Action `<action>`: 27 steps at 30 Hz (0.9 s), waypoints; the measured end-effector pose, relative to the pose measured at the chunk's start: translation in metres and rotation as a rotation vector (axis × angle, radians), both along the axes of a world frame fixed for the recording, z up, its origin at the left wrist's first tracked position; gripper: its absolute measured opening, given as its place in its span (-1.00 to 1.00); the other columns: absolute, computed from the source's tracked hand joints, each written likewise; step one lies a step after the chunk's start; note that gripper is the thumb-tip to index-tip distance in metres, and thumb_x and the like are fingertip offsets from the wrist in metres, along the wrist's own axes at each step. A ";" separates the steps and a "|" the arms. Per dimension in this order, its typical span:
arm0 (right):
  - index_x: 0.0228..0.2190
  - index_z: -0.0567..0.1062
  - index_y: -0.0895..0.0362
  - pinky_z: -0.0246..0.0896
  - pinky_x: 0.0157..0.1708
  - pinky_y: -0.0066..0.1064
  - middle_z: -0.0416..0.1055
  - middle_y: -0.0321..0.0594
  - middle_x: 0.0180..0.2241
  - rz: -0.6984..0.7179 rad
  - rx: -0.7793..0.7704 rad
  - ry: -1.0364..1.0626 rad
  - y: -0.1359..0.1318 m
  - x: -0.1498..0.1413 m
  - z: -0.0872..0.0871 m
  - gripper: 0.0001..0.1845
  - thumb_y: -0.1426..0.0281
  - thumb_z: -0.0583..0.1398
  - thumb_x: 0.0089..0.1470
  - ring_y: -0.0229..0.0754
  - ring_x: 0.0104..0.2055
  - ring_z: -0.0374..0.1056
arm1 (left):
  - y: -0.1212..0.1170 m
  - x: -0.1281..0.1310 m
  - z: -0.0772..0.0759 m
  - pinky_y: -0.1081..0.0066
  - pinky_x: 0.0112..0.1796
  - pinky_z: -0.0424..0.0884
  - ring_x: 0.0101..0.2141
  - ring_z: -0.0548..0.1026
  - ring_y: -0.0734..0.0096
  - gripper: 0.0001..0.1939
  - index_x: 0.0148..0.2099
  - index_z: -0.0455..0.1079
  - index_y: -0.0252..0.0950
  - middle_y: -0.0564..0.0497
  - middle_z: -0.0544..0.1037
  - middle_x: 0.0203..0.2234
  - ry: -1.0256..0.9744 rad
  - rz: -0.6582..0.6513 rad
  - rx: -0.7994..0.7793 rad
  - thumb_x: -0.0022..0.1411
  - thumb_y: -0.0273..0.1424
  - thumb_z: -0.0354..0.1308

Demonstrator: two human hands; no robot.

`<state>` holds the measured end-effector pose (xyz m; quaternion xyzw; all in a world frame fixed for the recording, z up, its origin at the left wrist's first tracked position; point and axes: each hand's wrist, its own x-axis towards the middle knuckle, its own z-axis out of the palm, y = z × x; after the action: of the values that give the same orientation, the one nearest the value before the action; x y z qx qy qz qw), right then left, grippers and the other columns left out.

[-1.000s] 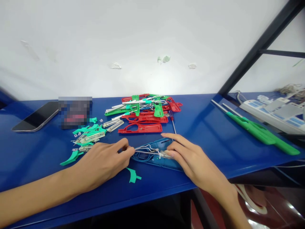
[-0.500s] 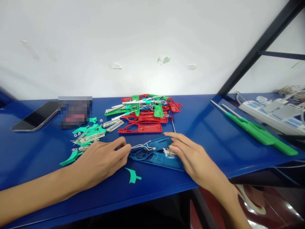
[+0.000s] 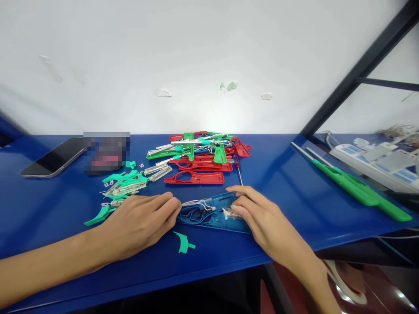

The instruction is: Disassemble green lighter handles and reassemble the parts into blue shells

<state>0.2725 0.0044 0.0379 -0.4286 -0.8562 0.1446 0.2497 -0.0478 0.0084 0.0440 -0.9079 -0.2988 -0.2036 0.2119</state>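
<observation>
An opened blue lighter casing point(image 3: 212, 222) lies on the table before me, its two halves overlapping, with white wires point(image 3: 199, 203) running inside. At its left end, my left hand point(image 3: 147, 222) is closed on the casing's narrow tip; its fingertips are partly hidden. My right hand point(image 3: 262, 213) pinches a small clear fuel tank point(image 3: 231, 213) over the casing's right end, and its index finger reaches to the upper half's edge. A loose teal trigger piece point(image 3: 184, 242) lies just below the casing.
Red casing halves point(image 3: 199, 178), green ones and metal tubes are piled behind. A screwdriver point(image 3: 238, 168) lies beside them. Teal triggers point(image 3: 131, 175) and clear tanks point(image 3: 159, 172) are heaped left, near a phone point(image 3: 54, 158). Green lighters point(image 3: 356, 183) and a power strip point(image 3: 376, 163) are right.
The two blue casing halves have come closer together and overlap more. Both hands keep nearly the same places; the view has shifted slightly.
</observation>
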 end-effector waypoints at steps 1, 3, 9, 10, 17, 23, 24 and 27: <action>-0.16 0.46 0.03 0.40 0.20 0.07 0.48 -0.13 0.23 -0.003 0.006 -0.009 0.000 0.000 0.000 -0.65 0.28 -0.06 0.60 0.05 0.22 0.47 | 0.000 0.000 0.000 0.28 -0.52 0.28 -0.56 0.51 0.40 -0.75 -0.13 0.31 -0.22 0.14 0.49 -0.47 -0.006 -0.001 0.003 0.66 -0.45 -0.13; -0.17 0.46 0.04 0.41 0.17 0.05 0.49 -0.13 0.20 -0.003 0.021 -0.023 0.000 -0.001 0.000 -0.65 0.28 -0.06 0.60 0.04 0.18 0.48 | -0.001 0.000 0.001 0.29 -0.52 0.27 -0.56 0.53 0.42 -0.75 -0.13 0.29 -0.22 0.15 0.51 -0.48 -0.020 0.001 0.013 0.65 -0.46 -0.13; -0.18 0.46 0.06 0.41 0.10 0.00 0.51 -0.15 0.16 0.016 0.049 -0.057 0.002 -0.003 0.001 -0.63 0.31 -0.07 0.60 0.01 0.11 0.47 | 0.000 0.001 0.003 0.30 -0.56 0.24 -0.60 0.52 0.46 -0.76 -0.14 0.27 -0.21 0.18 0.51 -0.53 -0.054 0.020 0.047 0.64 -0.51 -0.13; -0.19 0.46 0.06 0.40 0.10 -0.01 0.52 -0.16 0.15 0.018 0.053 -0.062 0.002 -0.003 0.002 -0.63 0.31 -0.07 0.60 0.01 0.09 0.47 | 0.001 0.001 0.004 0.30 -0.57 0.23 -0.62 0.51 0.47 -0.76 -0.14 0.27 -0.21 0.19 0.50 -0.54 -0.058 0.020 0.051 0.63 -0.51 -0.13; -0.18 0.47 0.07 0.40 0.08 -0.02 0.54 -0.12 0.11 0.005 0.073 -0.049 0.003 -0.003 0.002 -0.66 0.32 -0.04 0.60 0.01 0.07 0.49 | 0.006 -0.004 0.004 0.32 -0.62 0.18 -0.71 0.40 0.46 -0.75 -0.16 0.26 -0.20 0.26 0.37 -0.66 -0.069 0.043 0.055 0.63 -0.46 -0.15; -0.15 0.49 0.07 0.38 0.15 0.00 0.53 -0.13 0.12 -0.011 0.040 -0.025 0.002 -0.003 0.000 -0.64 0.31 -0.05 0.60 0.01 0.12 0.47 | 0.006 -0.005 0.005 0.31 -0.59 0.21 -0.68 0.45 0.46 -0.73 -0.14 0.28 -0.22 0.24 0.39 -0.63 -0.040 0.040 0.039 0.65 -0.45 -0.17; -0.14 0.49 0.06 0.38 0.15 -0.01 0.53 -0.14 0.12 -0.018 0.039 -0.016 0.002 -0.003 -0.001 -0.65 0.31 -0.05 0.60 0.00 0.12 0.47 | 0.006 -0.004 0.006 0.31 -0.58 0.22 -0.67 0.46 0.46 -0.72 -0.14 0.28 -0.22 0.23 0.40 -0.62 -0.031 0.035 0.037 0.66 -0.44 -0.18; -0.11 0.51 0.04 0.38 0.13 -0.03 0.55 -0.17 0.10 -0.028 0.035 0.010 0.002 -0.003 -0.001 -0.66 0.29 -0.04 0.59 -0.01 0.10 0.48 | 0.006 -0.003 0.006 0.30 -0.57 0.23 -0.66 0.46 0.44 -0.70 -0.14 0.28 -0.22 0.21 0.40 -0.59 0.000 0.036 0.039 0.67 -0.42 -0.20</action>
<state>0.2690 0.0061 0.0367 -0.4354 -0.8512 0.1284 0.2635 -0.0510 0.0146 0.0504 -0.8980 -0.3112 -0.2057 0.2334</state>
